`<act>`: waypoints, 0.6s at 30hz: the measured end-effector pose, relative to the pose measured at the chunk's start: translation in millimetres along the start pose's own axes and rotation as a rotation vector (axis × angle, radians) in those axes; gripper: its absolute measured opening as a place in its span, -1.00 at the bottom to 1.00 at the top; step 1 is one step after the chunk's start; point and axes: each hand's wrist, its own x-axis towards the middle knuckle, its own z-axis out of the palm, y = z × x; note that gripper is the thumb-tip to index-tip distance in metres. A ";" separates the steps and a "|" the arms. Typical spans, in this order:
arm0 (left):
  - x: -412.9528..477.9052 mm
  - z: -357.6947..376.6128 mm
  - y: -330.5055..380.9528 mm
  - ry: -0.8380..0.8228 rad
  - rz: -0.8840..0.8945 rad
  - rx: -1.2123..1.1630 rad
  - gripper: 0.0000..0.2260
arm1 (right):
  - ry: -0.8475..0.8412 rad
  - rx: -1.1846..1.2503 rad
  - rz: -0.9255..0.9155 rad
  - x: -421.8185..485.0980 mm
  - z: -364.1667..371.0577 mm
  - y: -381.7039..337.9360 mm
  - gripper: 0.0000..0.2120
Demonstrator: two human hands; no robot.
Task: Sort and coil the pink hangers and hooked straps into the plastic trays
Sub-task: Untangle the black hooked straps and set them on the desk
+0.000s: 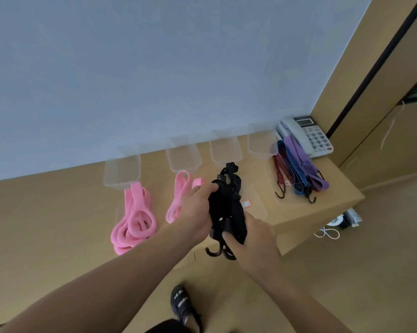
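A desk telephone [307, 137] with a grey handset, a small display and a keypad with one red button sits at the far right corner of the tan bench [58, 212], close to the pale blue wall [154, 68]. To the right stands a tan cabinet [382, 104] with a dark vertical strip, a thin white cord [388, 127] dangling against it. On the floor [346, 272] beside the bench lie a looped white cable [328, 233] and a small dark object too blurred to identify. A black sandal [182, 302] shows at the bottom.
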 end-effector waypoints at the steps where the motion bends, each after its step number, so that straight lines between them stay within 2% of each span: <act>1: 8.9 2.1 -1.3 -0.008 -0.030 -0.004 -0.54 | -0.017 -0.001 0.039 8.2 2.0 4.8 -0.79; 2: 17.6 4.8 -1.9 -0.010 -0.065 0.006 -0.54 | -0.051 0.063 0.089 15.5 3.9 8.4 -0.79; 5: 45.4 16.0 -2.5 0.033 -0.239 0.047 -0.80 | -0.095 0.161 0.168 35.9 6.3 18.9 -0.80; 11: 101.4 25.2 -17.1 0.005 -0.338 0.326 -0.70 | -0.051 0.053 0.341 91.9 -0.4 48.0 -0.85; 14: 118.8 31.1 -22.1 -0.072 -0.377 0.290 -0.71 | -0.062 -0.012 0.370 111.4 -5.8 59.1 -0.81; 18: 150.6 41.2 -26.5 -0.035 -0.376 0.242 -0.48 | -0.078 -0.045 0.346 134.1 -14.6 79.6 -0.85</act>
